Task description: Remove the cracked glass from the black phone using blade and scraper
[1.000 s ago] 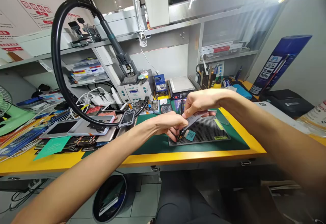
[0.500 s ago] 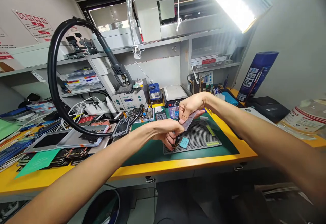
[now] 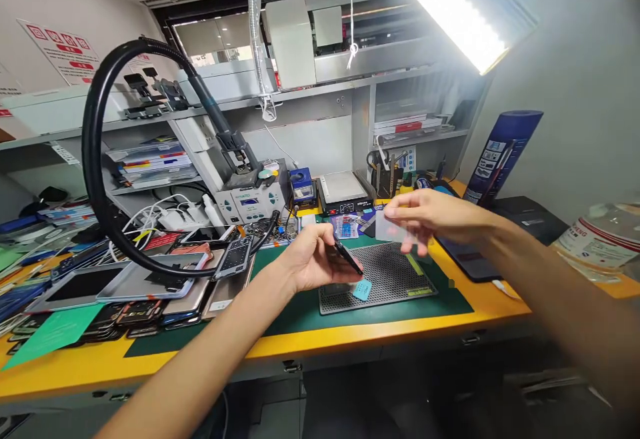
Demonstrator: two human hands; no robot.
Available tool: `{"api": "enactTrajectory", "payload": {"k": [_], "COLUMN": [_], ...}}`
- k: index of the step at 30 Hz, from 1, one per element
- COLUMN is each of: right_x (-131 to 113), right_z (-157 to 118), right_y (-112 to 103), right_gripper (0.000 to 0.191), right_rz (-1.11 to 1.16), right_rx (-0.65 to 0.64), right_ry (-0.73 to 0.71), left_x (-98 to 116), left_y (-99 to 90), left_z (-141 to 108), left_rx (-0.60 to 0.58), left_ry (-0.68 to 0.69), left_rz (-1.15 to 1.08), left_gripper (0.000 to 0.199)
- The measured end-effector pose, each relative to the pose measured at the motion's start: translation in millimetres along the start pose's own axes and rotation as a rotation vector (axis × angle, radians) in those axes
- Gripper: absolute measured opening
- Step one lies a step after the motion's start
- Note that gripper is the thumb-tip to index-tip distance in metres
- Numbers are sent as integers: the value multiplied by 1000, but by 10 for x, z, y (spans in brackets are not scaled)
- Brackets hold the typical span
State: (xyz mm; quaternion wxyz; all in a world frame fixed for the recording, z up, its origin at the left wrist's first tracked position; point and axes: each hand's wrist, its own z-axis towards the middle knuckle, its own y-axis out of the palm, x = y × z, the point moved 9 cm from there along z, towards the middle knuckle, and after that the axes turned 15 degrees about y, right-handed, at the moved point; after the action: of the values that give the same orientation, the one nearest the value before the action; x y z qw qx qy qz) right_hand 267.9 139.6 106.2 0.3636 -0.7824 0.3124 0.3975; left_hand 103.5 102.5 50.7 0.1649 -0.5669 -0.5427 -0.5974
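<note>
My left hand [image 3: 320, 259] is closed around a dark phone [image 3: 349, 256], which it holds tilted on edge above the perforated grey mat [image 3: 390, 286]. To the right and a little higher, my right hand [image 3: 417, 218] pinches a thin, pale translucent sheet [image 3: 390, 227], blurred at its lower edge. Below the phone a small light-blue piece [image 3: 363, 290] lies on the mat. Phone and sheet are apart from each other.
Phone parts and trays [image 3: 155, 274] crowd the left of the bench. A black flexible arm [image 3: 93, 152] loops above them. Behind stand a soldering station [image 3: 250, 200] and a flat heating plate [image 3: 343, 188]. A large clear bottle [image 3: 600, 239] is far right.
My hands have moved apart: the right one has drawn the pale sheet right, away from the left one. The phone in my left hand now shows more clearly, higher above the mat.
</note>
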Motion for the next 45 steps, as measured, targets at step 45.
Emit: {"api": "enactTrajectory", "payload": {"k": [45], "right_x": [140], "right_z": [-557], "right_y": [1147], "right_gripper": [18], "right_rz": [-706], "right_rx": [970], "right_ry": [-630], "left_x": [-132], "left_y": [-130], "left_z": [-166], "left_rx": [443], "left_ry": [527], "left_rz": [-185], "left_gripper": [8]}}
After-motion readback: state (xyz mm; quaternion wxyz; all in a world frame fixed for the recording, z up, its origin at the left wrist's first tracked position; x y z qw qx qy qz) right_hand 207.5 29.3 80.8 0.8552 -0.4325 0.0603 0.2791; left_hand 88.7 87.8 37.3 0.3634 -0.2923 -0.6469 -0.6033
